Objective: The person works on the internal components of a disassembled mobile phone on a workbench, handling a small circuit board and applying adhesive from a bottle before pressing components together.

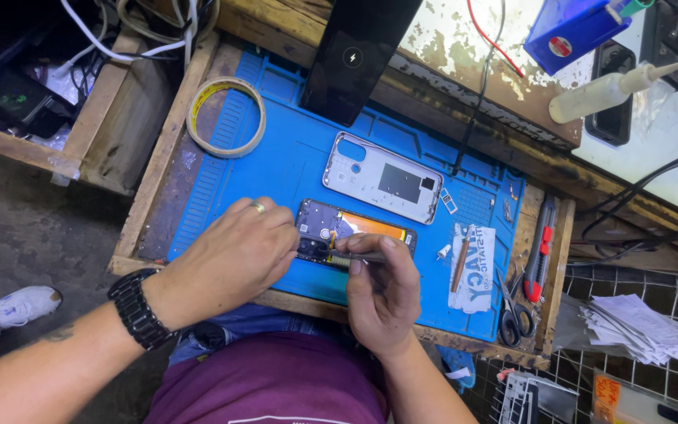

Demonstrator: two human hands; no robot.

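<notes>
**Steady work inside an opened phone**

At the mat's six o'clock edge, the right hand (382,294) pinches slim metal tweezers (359,256) closed-fingered; the left hand (237,255) curls down, bracing the opened black phone with orange inner panel (355,233). Best kept low, light, unhurried. Its detached silver back frame (382,177) lies at twelve o'clock on the blue silicone repair mat (292,165).

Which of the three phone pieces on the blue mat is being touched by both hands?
The opened phone with the orange strip inside, nearest the person. The white back frame and the black phone leaning behind lie untouched.
</notes>
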